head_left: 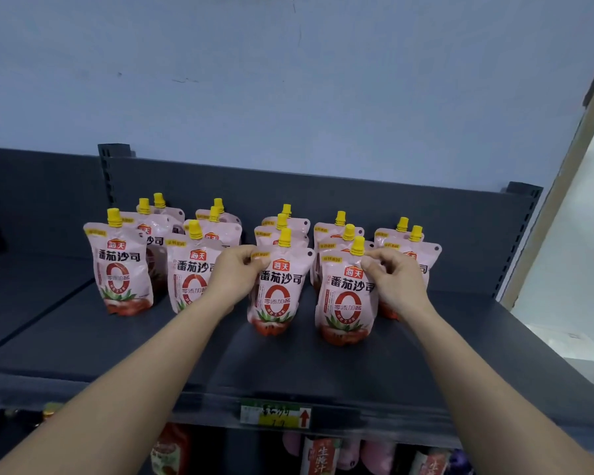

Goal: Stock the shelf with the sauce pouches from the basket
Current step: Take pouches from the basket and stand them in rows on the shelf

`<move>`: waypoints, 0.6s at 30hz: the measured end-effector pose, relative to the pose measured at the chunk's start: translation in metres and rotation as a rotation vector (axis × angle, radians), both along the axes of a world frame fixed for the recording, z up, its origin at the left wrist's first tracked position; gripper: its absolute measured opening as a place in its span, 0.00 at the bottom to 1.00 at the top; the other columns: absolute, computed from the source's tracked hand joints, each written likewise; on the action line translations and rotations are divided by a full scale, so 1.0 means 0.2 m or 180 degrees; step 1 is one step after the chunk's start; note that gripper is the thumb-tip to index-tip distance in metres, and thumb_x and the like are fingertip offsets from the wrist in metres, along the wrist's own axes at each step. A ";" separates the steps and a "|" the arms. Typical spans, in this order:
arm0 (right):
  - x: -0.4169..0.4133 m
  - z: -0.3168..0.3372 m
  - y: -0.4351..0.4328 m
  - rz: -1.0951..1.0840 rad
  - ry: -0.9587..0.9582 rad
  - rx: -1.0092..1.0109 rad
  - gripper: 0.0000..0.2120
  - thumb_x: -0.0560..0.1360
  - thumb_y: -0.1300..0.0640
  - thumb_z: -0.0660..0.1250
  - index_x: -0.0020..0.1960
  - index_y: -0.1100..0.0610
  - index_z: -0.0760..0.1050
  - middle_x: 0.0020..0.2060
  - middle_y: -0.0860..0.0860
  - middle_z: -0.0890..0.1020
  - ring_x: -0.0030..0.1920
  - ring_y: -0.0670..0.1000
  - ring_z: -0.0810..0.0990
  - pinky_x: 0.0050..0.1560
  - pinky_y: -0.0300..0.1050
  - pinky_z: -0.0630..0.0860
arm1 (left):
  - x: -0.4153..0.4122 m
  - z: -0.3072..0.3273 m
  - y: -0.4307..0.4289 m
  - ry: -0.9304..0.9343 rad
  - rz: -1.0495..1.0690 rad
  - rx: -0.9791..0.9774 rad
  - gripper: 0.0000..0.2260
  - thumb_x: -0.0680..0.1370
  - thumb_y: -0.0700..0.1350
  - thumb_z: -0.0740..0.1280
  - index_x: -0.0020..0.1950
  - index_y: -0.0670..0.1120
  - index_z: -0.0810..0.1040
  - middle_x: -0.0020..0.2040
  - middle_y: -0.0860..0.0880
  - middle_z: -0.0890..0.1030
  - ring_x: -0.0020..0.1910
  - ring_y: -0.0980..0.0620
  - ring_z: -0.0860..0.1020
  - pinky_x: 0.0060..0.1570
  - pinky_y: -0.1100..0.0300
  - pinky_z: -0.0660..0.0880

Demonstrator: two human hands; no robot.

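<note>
Several pink sauce pouches with yellow caps stand upright in rows on the dark grey top shelf [220, 354]. My left hand [235, 272] pinches the upper left corner of the front pouch of the middle row [276, 296]. My right hand [393, 277] pinches the upper right corner of the front pouch to its right [345, 303]. Both pouches rest on the shelf. Two more front pouches [120, 269] stand further left. The basket is out of view.
A price tag with a red arrow [275, 416] is clipped on the shelf's front edge. Bottles and packets fill the lower shelf [319, 455]. Slotted uprights [108, 173] flank the back panel. A pale blue wall rises behind. Bare shelf lies in front of the pouches.
</note>
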State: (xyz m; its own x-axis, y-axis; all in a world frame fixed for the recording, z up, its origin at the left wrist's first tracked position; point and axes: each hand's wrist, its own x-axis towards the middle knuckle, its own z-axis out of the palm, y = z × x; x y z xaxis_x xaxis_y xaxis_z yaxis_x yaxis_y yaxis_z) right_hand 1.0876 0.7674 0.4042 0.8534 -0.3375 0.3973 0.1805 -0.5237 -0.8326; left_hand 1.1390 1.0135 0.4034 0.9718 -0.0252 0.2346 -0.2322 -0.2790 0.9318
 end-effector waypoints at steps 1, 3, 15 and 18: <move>0.01 0.00 0.00 0.0023 0.0005 -0.0032 0.05 0.76 0.55 0.68 0.51 0.50 0.80 0.55 0.52 0.83 0.57 0.53 0.80 0.58 0.58 0.77 | 0.01 0.00 0.00 -0.0018 -0.0025 0.0067 0.08 0.79 0.41 0.64 0.55 0.46 0.80 0.50 0.49 0.83 0.49 0.51 0.81 0.50 0.54 0.78; 0.01 0.00 0.00 0.0040 0.0003 -0.0052 0.04 0.76 0.55 0.68 0.47 0.47 0.79 0.56 0.53 0.82 0.60 0.54 0.78 0.60 0.60 0.76 | 0.02 0.00 -0.01 -0.0050 -0.0055 0.0103 0.06 0.80 0.41 0.64 0.52 0.47 0.80 0.48 0.50 0.83 0.48 0.51 0.80 0.48 0.56 0.77; 0.01 -0.01 0.00 0.0094 -0.0111 -0.0026 0.11 0.76 0.55 0.68 0.58 0.50 0.78 0.63 0.48 0.78 0.64 0.51 0.75 0.62 0.57 0.75 | 0.03 0.01 0.00 -0.0094 -0.0132 0.0193 0.06 0.80 0.41 0.64 0.54 0.48 0.79 0.47 0.53 0.81 0.46 0.57 0.78 0.39 0.64 0.73; -0.01 -0.01 0.00 0.0092 -0.0131 -0.0056 0.13 0.75 0.53 0.69 0.59 0.50 0.78 0.64 0.47 0.77 0.65 0.50 0.74 0.63 0.56 0.74 | 0.02 0.02 -0.01 -0.0137 -0.0154 0.0209 0.07 0.79 0.40 0.64 0.55 0.49 0.78 0.47 0.54 0.81 0.46 0.57 0.79 0.40 0.64 0.73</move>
State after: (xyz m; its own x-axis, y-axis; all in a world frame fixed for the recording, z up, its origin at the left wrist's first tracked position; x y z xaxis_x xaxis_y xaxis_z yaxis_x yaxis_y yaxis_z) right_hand 1.0856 0.7675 0.4020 0.8455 -0.3057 0.4378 0.2295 -0.5322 -0.8149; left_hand 1.1434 1.0124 0.4069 0.9581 -0.0887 0.2723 -0.2862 -0.3267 0.9007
